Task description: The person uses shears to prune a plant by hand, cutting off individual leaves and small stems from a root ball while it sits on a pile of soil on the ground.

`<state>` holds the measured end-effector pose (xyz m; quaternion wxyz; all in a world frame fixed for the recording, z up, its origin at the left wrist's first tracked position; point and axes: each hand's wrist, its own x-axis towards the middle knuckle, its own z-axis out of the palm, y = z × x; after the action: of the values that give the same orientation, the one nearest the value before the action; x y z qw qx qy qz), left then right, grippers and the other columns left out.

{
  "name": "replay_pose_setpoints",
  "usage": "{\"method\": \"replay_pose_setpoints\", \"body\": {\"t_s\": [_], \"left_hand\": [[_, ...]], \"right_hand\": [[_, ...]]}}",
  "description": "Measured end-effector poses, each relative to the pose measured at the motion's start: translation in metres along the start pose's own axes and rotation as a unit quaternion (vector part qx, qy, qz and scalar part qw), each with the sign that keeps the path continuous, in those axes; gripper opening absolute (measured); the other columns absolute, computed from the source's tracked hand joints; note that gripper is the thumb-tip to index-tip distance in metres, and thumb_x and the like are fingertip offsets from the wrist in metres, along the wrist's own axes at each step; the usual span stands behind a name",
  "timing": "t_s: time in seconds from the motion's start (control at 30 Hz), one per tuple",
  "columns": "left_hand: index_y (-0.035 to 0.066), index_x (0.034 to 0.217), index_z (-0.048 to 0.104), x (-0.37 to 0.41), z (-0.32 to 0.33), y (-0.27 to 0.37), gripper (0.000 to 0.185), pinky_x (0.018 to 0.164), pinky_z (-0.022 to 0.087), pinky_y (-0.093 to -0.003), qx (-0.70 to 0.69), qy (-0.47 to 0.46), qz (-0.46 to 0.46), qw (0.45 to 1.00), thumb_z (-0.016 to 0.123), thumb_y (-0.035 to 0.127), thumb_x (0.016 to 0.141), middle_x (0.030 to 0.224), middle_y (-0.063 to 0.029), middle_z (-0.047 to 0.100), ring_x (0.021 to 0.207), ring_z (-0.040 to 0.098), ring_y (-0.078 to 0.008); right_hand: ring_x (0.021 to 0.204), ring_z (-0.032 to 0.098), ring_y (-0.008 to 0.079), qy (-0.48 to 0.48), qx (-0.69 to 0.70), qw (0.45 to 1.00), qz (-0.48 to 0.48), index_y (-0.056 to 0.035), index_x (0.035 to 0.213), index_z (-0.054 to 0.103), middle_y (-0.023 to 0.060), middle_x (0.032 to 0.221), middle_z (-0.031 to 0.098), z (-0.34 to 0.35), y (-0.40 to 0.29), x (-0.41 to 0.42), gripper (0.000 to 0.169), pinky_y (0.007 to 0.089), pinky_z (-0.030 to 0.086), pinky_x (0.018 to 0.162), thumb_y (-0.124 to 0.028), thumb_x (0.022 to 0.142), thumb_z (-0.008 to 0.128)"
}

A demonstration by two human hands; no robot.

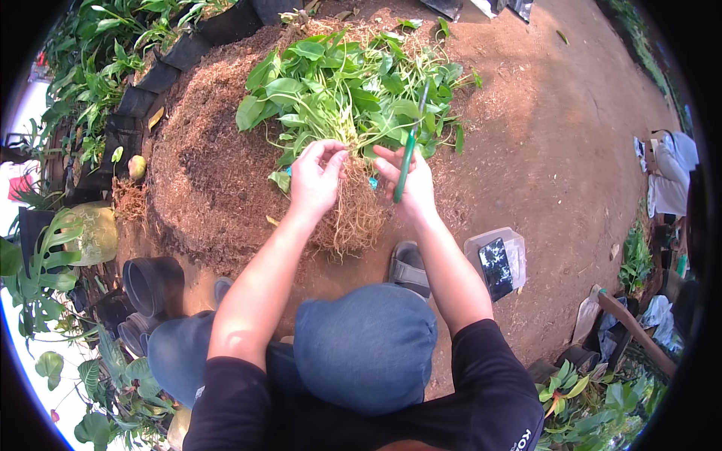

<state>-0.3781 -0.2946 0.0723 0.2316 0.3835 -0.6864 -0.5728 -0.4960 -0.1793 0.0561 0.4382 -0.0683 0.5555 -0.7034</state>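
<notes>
A heap of green leafy plants (316,90) lies in front of me, its pale stems gathered toward a crown. Below the crown hangs a tangle of tan roots (356,217), reaching down near my sandal. My left hand (317,176) pinches with thumb and fingertips at the crown, where stems meet roots; the exact grip is partly hidden. Just right of the roots, my right hand (416,183) holds a thin-bladed tool (407,160) by its green handle. The blade points away from me, over the leaves. Some right-hand fingers extend toward the crown.
A mound of brown, fibrous potting material (197,152) spreads to the left, bordered by black grow bags (158,76). Black plastic pots (149,287) stand at lower left. A phone (496,269) rests on a clear plastic container (516,248) at right. Bare soil (553,169) lies beyond.
</notes>
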Motion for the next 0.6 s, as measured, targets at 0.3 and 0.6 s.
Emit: {"method": "replay_pose_setpoints", "body": {"t_s": [0.3, 0.6], "left_hand": [[0.005, 0.097, 0.064, 0.083, -0.003, 0.070, 0.021, 0.054, 0.041, -0.0224, 0.090, -0.113, 0.049, 0.988, 0.054, 0.022, 0.090, 0.068, 0.0024, 0.054, 0.056, 0.047, -0.0040], [0.006, 0.103, 0.064, 0.189, 0.070, 0.113, 0.025, 0.065, 0.048, -0.0262, 0.226, -0.369, 0.079, 0.898, 0.054, 0.024, 0.090, 0.088, -0.0016, 0.064, 0.072, 0.056, -0.0086]], "right_hand": [[0.055, 0.059, 0.0139, 0.197, 0.076, 0.977, 0.011, -0.0058, 0.092, 0.040, 0.0131, 0.079, 0.061, -0.107, 0.034, -0.048, 0.029, 0.0190, 0.039, 0.031, -0.007, 0.079, 0.066], [0.049, 0.055, 0.0131, 0.278, 0.116, 0.952, 0.050, -0.0074, 0.090, 0.040, 0.0077, 0.068, 0.056, -0.142, 0.044, -0.104, 0.025, 0.0200, 0.039, 0.031, -0.005, 0.080, 0.063]]}}
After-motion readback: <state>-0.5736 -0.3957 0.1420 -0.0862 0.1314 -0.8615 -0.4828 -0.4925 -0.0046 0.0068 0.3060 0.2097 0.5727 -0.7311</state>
